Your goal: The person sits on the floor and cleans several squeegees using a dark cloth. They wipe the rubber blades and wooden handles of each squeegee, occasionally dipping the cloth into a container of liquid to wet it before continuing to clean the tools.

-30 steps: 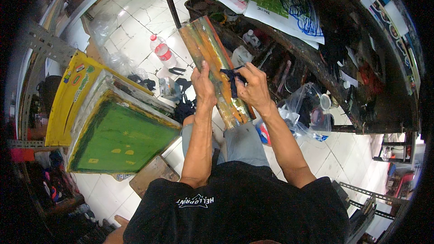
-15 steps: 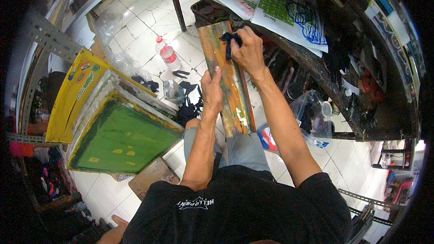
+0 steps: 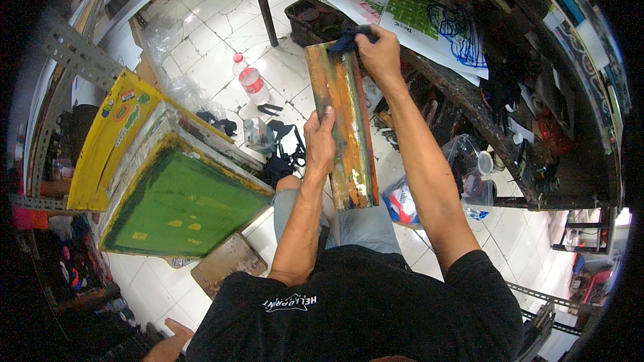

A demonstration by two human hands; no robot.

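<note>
A long wooden board (image 3: 345, 135), streaked with orange, green, brown and white paint, stands out from my lap, its near end by my thigh. Along its right side runs a reddish strip. My left hand (image 3: 319, 142) is closed on the board's left edge, with the thumb on its upper face. At the board's far end, my right hand (image 3: 380, 57) pinches a bunched dark blue rag (image 3: 345, 41), which lies against the wood near the top edge.
Green-meshed frames (image 3: 191, 204) and a yellow panel (image 3: 111, 141) lean at left. On the tiled floor are a red-capped bottle (image 3: 251, 80), dark scraps (image 3: 285, 154) and a plastic bag (image 3: 463, 161). A dark table (image 3: 463, 100) with printed sheets (image 3: 429, 23) stands at far right.
My right hand has slid the rag up and away to the board's far end. The board has shifted slightly right and toward me, my left hand still on its edge.
</note>
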